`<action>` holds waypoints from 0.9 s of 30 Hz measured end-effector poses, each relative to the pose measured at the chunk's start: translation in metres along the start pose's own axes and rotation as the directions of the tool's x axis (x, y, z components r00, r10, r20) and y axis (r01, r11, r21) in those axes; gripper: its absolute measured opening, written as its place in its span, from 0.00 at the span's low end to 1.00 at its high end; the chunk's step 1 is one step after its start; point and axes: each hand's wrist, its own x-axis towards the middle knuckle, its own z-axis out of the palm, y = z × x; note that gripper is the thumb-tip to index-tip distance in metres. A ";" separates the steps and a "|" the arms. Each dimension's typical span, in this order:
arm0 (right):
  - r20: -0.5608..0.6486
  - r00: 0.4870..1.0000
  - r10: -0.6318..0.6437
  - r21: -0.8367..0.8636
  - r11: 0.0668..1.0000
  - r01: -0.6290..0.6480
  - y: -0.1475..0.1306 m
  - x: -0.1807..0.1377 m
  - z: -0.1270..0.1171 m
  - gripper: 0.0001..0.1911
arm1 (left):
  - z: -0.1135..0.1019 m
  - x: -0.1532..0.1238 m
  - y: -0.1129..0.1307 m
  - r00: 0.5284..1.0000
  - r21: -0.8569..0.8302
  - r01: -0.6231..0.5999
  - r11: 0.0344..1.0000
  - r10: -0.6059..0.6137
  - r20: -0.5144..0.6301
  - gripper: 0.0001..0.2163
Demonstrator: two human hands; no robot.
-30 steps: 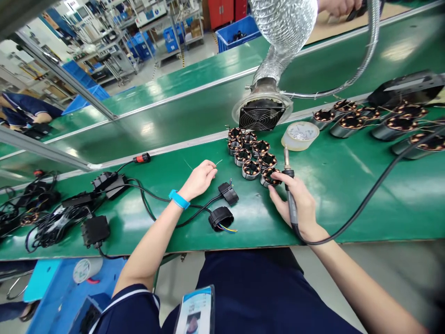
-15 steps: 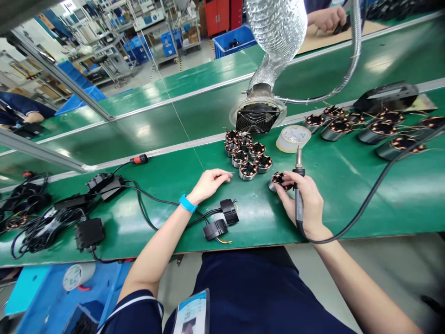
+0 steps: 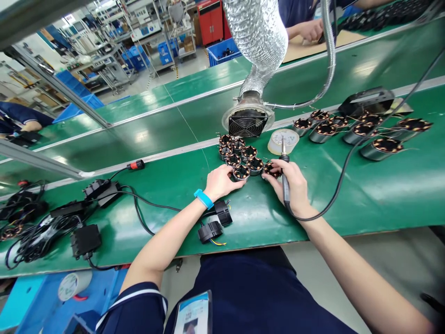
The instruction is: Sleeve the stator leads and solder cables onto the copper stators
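My left hand, with a blue wristband, has its thumb and fingers closed around the front motor stator of a small cluster. These stators are short silver rings with copper windings inside. In my right hand is a soldering iron, its black handle against the palm and its metal tip pointing up and away. The thumb and fingers of that same hand also pinch another stator at the right side of the cluster. Just beyond the iron's tip stands a round whitish tub.
A fume duct with a fan grille hangs behind the cluster. Several larger stators stand at right. Black round caps with wires lie near the front edge, cabled black boxes at left. A co-worker's hand works across the bench.
My left hand has moved right and closed on the front stator. My right hand has brought its stator left, up beside the cluster, still holding the iron. The view has shifted slightly.
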 end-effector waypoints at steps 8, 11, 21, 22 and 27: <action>-0.052 0.992 -0.118 -0.089 0.990 0.113 -0.035 -0.024 -0.008 0.27 | -0.028 -0.015 -0.009 0.981 -0.081 -0.073 0.994 0.086 0.172 0.16; 0.023 0.986 -0.163 -0.027 0.986 0.164 -0.045 -0.023 -0.005 0.28 | -0.052 -0.027 -0.012 0.970 -0.220 0.072 0.973 -0.016 0.243 0.19; 0.183 0.974 -0.134 0.110 0.987 0.115 -0.050 -0.013 0.020 0.21 | -0.072 -0.029 -0.010 0.731 -0.527 0.110 0.843 0.291 0.617 0.10; 0.184 0.975 -0.128 0.119 0.987 0.107 -0.051 -0.014 0.020 0.21 | -0.072 -0.024 -0.009 0.702 -0.570 0.135 0.811 0.328 0.632 0.08; 0.162 0.980 -0.114 0.130 0.987 0.093 -0.061 -0.023 0.019 0.21 | -0.070 -0.007 -0.002 0.446 -0.577 0.235 0.782 0.441 0.779 0.10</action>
